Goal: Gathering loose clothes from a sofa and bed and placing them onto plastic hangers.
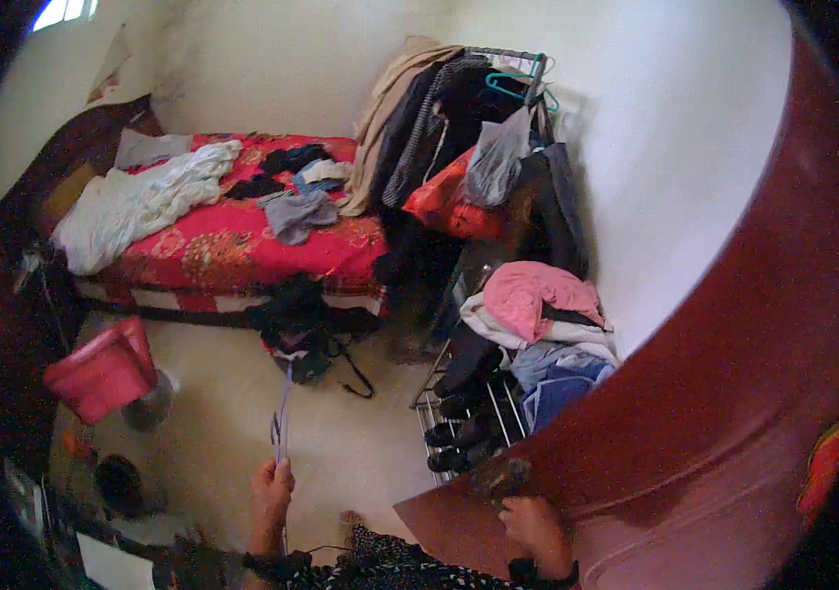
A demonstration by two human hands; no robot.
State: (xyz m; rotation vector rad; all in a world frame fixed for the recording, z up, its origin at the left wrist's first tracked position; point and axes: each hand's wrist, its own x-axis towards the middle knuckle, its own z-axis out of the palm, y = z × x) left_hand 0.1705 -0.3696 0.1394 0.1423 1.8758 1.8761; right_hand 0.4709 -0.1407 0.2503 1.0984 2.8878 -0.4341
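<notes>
My left hand [273,487], at the lower middle, is closed around a thin pale purple stick or handle [286,413]. The stick reaches away from me towards a dark bundle [305,324] beside the bed; whether the two are joined I cannot tell. At the lower right my right hand [534,520] is at the edge of a dark red wooden door [685,413], by its metal handle or lock [506,478]. Its fingers are curled, and their grip is too blurred to make out.
A bed with a red floral cover [242,258] bears loose clothes. Right of it stand a loaded clothes rack [501,53] and a metal shoe rack [427,413] beside piled clothes [537,295]. A pink-red container [106,372] and a dark round object [118,483] are at the left.
</notes>
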